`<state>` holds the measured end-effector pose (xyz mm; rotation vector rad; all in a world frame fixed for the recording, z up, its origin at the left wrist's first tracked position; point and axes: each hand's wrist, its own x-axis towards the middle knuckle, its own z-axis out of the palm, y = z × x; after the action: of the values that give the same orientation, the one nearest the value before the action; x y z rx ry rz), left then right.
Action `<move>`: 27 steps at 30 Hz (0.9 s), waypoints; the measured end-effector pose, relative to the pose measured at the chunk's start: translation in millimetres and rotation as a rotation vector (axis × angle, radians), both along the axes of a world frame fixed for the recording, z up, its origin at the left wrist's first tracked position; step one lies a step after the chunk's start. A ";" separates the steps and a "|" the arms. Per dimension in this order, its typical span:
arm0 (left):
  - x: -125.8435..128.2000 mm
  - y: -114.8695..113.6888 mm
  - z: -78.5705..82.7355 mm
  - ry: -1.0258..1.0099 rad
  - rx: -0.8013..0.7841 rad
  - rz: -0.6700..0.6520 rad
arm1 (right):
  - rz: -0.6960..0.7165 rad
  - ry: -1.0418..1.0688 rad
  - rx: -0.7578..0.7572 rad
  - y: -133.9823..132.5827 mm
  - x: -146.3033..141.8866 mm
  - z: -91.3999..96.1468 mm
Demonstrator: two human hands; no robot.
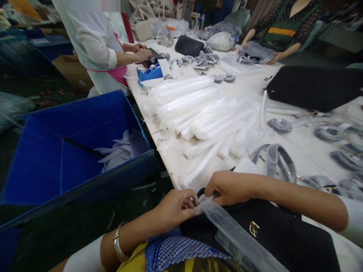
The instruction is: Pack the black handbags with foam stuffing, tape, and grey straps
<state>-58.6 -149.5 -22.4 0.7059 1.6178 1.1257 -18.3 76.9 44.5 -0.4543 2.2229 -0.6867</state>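
Note:
A black handbag [295, 230] with a gold clasp [254, 228] lies before me at the table's near edge. Over its front runs a long strip of clear plastic wrap [241, 234]. My left hand [176, 207], a silver bangle on its wrist, pinches the end of this wrap at the bag's left corner. Closed on the same wrap just right of it is my right hand [227, 187]; its fingertips are partly hidden. A coiled strap in plastic [279, 162] rests beyond my right forearm.
White plastic-wrapped rolls [195, 105] are heaped mid-table. A blue bin [93, 151] with white pieces inside stands left. Several wrapped coiled straps [330, 132] lie at right, near another black bag [314, 87]. Two co-workers' hands [143, 53] and arms [286, 53] are busy across the table.

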 end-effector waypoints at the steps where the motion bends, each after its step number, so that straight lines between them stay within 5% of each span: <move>1: -3.9 -2.4 3.8 0.041 -0.005 -0.041 | 0.000 0.038 0.053 3.8 -0.8 3.7; 5: -23.2 -15.4 16.4 0.194 -0.017 -0.248 | -0.079 0.057 0.187 30.9 -3.4 12.5; 12: -42.1 -23.5 18.4 0.672 -0.002 -0.620 | -0.150 0.099 -0.021 53.0 12.9 18.5; 23: -28.2 -6.9 21.9 0.771 -0.052 -0.552 | -0.100 0.416 0.066 48.0 41.6 21.7; 27: -23.4 3.5 13.8 0.739 -0.005 -0.514 | -0.070 0.320 0.142 52.4 33.8 9.1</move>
<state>-82.0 -146.0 -8.6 1.5555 1.8585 0.4953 15.5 129.4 53.6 -0.4410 2.5797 -0.5144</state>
